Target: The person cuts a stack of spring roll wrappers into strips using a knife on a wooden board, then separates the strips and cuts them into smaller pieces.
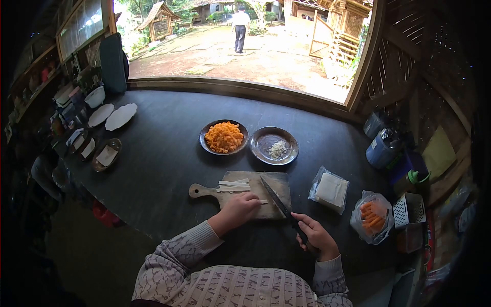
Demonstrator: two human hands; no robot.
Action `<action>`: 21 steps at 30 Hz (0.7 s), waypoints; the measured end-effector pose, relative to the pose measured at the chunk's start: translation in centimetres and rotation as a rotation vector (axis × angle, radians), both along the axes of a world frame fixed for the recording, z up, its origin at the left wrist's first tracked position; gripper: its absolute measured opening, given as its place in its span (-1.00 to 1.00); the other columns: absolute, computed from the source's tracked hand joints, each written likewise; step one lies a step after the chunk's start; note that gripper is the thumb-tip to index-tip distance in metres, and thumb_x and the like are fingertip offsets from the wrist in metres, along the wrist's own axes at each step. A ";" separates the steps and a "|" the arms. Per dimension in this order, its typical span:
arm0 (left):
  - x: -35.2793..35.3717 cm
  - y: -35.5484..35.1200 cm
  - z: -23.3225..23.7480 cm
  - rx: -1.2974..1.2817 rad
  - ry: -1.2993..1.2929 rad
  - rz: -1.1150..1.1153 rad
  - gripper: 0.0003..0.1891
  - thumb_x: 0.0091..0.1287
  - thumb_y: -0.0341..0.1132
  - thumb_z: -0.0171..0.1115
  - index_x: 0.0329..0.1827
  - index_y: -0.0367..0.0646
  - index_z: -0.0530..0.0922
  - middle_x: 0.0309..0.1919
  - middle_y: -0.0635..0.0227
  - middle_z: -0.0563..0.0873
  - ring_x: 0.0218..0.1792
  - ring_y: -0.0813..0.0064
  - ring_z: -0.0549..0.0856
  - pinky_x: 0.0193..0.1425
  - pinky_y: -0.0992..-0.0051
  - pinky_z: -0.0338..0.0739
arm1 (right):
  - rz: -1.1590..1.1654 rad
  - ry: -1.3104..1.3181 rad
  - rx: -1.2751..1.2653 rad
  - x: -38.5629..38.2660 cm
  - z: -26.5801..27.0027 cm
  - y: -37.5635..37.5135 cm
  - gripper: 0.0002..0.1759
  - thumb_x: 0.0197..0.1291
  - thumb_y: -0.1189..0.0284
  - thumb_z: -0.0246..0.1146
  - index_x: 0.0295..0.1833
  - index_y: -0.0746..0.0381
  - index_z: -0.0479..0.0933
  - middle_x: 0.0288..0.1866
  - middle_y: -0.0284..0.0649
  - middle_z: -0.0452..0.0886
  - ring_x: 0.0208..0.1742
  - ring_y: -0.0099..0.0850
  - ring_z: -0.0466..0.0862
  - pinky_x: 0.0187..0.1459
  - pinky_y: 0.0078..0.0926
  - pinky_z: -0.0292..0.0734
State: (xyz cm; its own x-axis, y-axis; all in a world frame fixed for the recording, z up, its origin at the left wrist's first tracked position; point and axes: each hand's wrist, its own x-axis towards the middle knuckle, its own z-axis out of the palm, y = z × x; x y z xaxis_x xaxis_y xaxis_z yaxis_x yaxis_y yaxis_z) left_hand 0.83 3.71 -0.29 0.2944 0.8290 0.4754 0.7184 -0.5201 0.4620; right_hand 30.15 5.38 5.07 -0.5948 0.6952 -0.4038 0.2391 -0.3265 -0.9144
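Observation:
My right hand (316,236) grips the black handle of a knife (276,195), whose dark blade slants up and left across the right part of a wooden cutting board (280,182). My left hand (241,209) is closed over a pale strip (264,201) on the board; only the strip's end shows past the fingertips. Behind that hand lie several long white strips (234,188), side by side near the board's handle. Beyond the board are a plate of diced orange pieces (224,137) and a dark plate (260,148) with a small heap of thin white shreds (277,149).
On the right lie a plastic pack of white square sheets (331,190) and a clear bag of orange pieces (373,217), near a white perforated basket (409,210). White leaf-shaped plates (121,117) and small dishes (107,155) stand left. Outside the window is a person (240,30).

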 end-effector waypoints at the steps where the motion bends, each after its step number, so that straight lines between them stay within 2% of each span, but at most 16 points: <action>1: 0.1 0.0 0.0 0.000 0.000 0.000 -0.82 0.26 -0.42 0.31 -0.09 -0.18 0.68 -0.15 0.24 0.70 -0.11 0.19 0.70 -0.01 0.28 0.59 | -0.024 0.009 0.006 0.0 -0.1 0.0 -0.56 0.54 0.37 -0.03 0.47 0.10 0.33 -0.56 -0.34 0.47 -0.64 -0.60 0.45 -0.56 -0.62 0.43; 7: 0.6 -0.1 0.0 -0.088 -0.063 -0.013 -0.82 0.28 -0.45 0.28 -0.07 -0.20 0.67 -0.15 0.21 0.68 -0.11 0.16 0.69 0.02 0.29 0.59 | 0.050 -0.007 0.011 -0.3 0.0 -0.1 -0.53 0.52 0.39 0.02 0.48 0.13 0.30 -0.55 -0.33 0.48 -0.64 -0.59 0.44 -0.57 -0.61 0.42; 16: 0.7 0.3 -0.1 -0.106 -0.068 -0.011 -0.76 0.27 -0.47 0.27 0.00 -0.22 0.66 -0.12 0.17 0.67 -0.08 0.15 0.68 0.04 0.28 0.59 | -0.022 0.013 0.060 -1.1 -1.1 0.3 -0.53 0.53 0.38 0.00 0.49 0.10 0.28 -0.54 -0.31 0.49 -0.62 -0.56 0.46 -0.56 -0.57 0.44; 21: 1.0 1.5 0.0 -0.034 0.083 0.048 -0.72 0.28 -0.44 0.23 0.05 -0.18 0.66 -0.10 0.19 0.67 -0.08 0.17 0.67 0.03 0.27 0.56 | 0.010 0.015 0.061 -1.5 -1.7 0.6 -0.50 0.53 0.38 -0.02 0.53 0.07 0.20 -0.51 -0.29 0.50 -0.60 -0.51 0.53 -0.53 -0.53 0.52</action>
State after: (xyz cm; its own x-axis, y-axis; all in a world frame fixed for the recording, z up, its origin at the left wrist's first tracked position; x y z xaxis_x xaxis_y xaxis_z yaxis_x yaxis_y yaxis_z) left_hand 1.87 5.24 -0.33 0.2917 0.8582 0.4224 0.7787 -0.4695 0.4162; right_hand 28.63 5.96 3.39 -0.6070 0.7123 -0.3523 0.2284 -0.2682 -0.9359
